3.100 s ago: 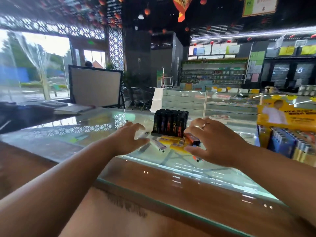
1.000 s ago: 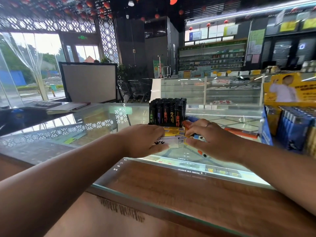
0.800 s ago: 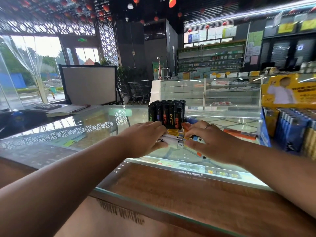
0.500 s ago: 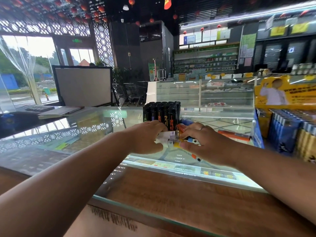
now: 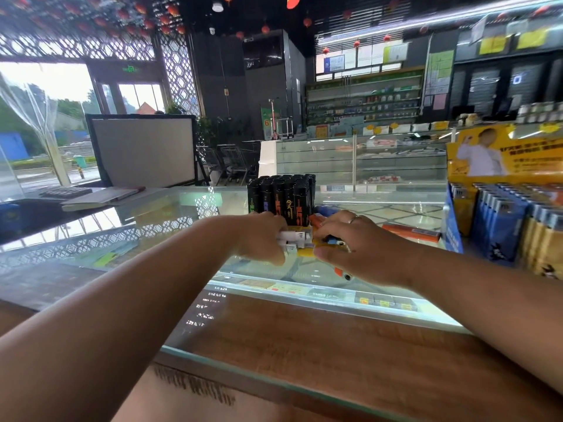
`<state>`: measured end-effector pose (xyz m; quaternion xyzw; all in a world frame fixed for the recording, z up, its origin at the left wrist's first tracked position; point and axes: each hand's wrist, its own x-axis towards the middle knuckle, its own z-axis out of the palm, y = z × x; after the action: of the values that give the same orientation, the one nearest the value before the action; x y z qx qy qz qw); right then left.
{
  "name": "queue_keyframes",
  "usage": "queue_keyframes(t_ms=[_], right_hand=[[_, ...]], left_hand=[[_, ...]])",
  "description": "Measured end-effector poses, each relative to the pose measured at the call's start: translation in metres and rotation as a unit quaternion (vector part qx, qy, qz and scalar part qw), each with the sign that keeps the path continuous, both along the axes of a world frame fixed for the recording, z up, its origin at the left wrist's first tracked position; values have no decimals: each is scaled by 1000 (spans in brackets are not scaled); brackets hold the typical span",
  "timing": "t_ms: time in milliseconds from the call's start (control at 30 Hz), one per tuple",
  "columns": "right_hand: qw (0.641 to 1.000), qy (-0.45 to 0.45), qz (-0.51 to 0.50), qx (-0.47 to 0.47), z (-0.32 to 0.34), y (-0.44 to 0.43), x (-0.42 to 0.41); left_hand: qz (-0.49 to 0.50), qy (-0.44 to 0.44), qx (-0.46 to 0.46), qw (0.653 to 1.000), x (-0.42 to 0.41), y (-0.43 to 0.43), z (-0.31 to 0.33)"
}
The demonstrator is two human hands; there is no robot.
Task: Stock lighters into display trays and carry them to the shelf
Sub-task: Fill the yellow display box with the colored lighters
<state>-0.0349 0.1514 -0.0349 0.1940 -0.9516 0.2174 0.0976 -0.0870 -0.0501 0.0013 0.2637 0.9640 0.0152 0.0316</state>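
Here, left hand (image 5: 262, 236) pinches white lighters (image 5: 295, 241) — right hand (image 5: 361, 246) curls round coloured lighters (image 5: 315, 222) — before the black-lighter tray (image 5: 281, 196).

Both arms bare. Left forearm (image 5: 137, 300) comes in from near left, right forearm (image 5: 472, 296) from near right, converging toward far centre. Left hand (image 5: 262, 239): palm down, knuckles up, fingers curled, gripping white lighters (image 5: 295, 240) whose ends stick out right of the fist. Right hand (image 5: 359, 248): palm down, fingers curled over coloured lighters (image 5: 316, 221), thumb (image 5: 324, 254) tucked low on the near side, pointing left. Ring (image 5: 353, 220) on one right finger. Hands sit just beside each other, fingertips facing. Exact finger contact under the right palm is hidden.
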Motion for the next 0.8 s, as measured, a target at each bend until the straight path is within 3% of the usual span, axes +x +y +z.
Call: queue_keyframes(t_ms=[333, 500, 600, 800], right_hand=[[1000, 0, -6, 13, 7, -3, 8], [1000, 23, -15, 2, 10, -2, 14], [999, 48, -22, -8, 16, -1, 20], [986, 58, 32, -155, 36, 1, 35]], left_hand=[[12, 2, 66, 998, 11, -17, -2], [-5, -13, 142, 990, 22, -24, -2], [-8, -8, 236, 972, 33, -22, 0], [-52, -102, 372, 921, 62, -4, 16]])
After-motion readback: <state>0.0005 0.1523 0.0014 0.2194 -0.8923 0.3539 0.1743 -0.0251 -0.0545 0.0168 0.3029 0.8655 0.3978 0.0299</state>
